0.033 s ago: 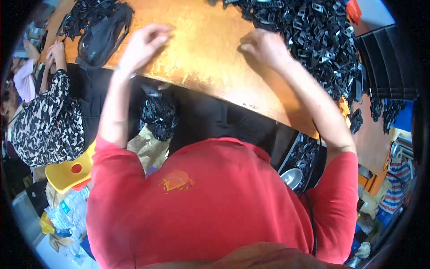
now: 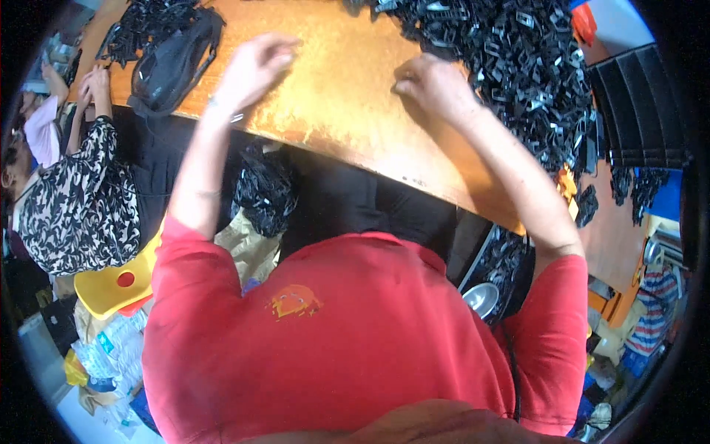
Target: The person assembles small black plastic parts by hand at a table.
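My left hand (image 2: 255, 70) is over the wooden table (image 2: 336, 81), its fingers bent and a gap between thumb and forefinger. Nothing shows in it. Across from it, my right hand (image 2: 436, 85) is low over the tabletop with the fingers curled in and the thumb close to them. Whatever those fingertips may hold is hidden. Just beyond the right hand lies a large heap of black plastic buckle-like pieces (image 2: 525, 81). A dark mesh bag (image 2: 166, 70) lies on the table left of my left hand.
Another heap of black pieces (image 2: 144, 29) is at the far left. A person in a patterned top (image 2: 81, 200) sits at the left. Below the table edge are a bag of black pieces (image 2: 262, 192) and a metal bowl (image 2: 482, 298). A black ribbed panel (image 2: 640, 107) stands at the right.
My left hand has shifted slightly right and away from me. My right hand has moved a little, its fingers still curled.
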`<state>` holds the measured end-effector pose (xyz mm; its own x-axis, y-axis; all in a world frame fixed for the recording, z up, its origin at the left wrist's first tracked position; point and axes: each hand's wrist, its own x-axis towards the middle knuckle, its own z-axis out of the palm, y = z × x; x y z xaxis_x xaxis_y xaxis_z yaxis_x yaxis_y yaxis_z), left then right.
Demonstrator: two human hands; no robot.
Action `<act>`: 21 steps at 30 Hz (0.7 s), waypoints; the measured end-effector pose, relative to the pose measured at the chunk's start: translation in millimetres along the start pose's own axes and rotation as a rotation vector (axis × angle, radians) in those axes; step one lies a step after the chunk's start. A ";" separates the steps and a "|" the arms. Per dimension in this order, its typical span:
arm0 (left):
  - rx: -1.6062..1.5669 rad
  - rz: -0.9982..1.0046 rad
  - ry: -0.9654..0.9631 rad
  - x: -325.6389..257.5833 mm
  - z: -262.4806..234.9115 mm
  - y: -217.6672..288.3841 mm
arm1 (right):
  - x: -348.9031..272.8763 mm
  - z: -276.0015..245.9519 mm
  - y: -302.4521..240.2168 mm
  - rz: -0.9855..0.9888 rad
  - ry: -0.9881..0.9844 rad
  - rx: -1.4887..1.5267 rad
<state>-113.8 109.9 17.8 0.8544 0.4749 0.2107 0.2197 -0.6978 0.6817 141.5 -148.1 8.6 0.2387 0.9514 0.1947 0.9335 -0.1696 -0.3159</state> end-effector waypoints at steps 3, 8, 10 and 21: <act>0.269 0.151 0.120 67.6 47.4 6.9 | 4.8 2.3 -11.2 -0.014 -0.070 0.000; 0.422 0.289 0.355 135.5 84.2 -3.5 | 8.0 -8.3 -17.4 -0.150 -0.156 0.091; 0.487 0.316 0.262 147.6 87.4 -1.7 | 1.6 -14.7 -20.8 -0.154 -0.160 0.107; 0.476 0.324 0.124 93.7 92.9 13.1 | -5.7 -20.8 -25.4 -0.312 -0.203 -0.132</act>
<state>12.9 95.5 -18.6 0.8584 0.2367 0.4552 0.1687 -0.9681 0.1852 122.0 -154.6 34.9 -0.1071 0.9917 0.0705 0.9825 0.1165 -0.1455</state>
